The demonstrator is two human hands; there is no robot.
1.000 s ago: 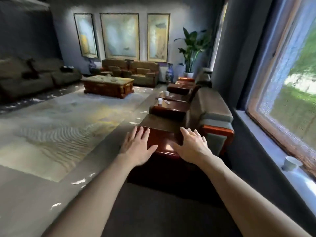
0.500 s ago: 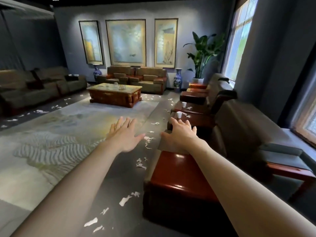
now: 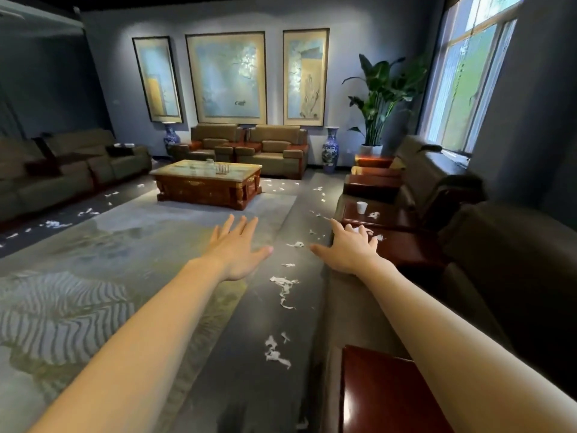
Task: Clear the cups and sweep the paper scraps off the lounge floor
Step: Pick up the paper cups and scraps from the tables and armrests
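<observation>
My left hand point(image 3: 236, 249) and my right hand point(image 3: 349, 250) reach forward with fingers spread, both holding nothing. White paper scraps point(image 3: 284, 289) lie along the dark floor strip between the rug point(image 3: 93, 276) and the seats on the right; more scraps point(image 3: 274, 353) lie nearer me. A white paper cup point(image 3: 361, 207) stands on a reddish wooden side table point(image 3: 390, 218), beyond my right hand, with a crumpled scrap point(image 3: 374, 215) beside it. My right hand's fingers partly hide something white on the nearer table.
Brown armchairs point(image 3: 499, 260) and red wooden tables line the right wall under a window. A marble-topped coffee table point(image 3: 207, 182) stands mid-room, sofas at the left point(image 3: 62, 170) and back point(image 3: 249, 148). Two blue vases and a tall plant point(image 3: 379, 101) stand by the far wall. Scraps litter the left floor point(image 3: 56, 225).
The view has moved forward along the row of seats and turned left, away from the window. Both hands stay spread and raised; the nearest red table now lies under my right forearm.
</observation>
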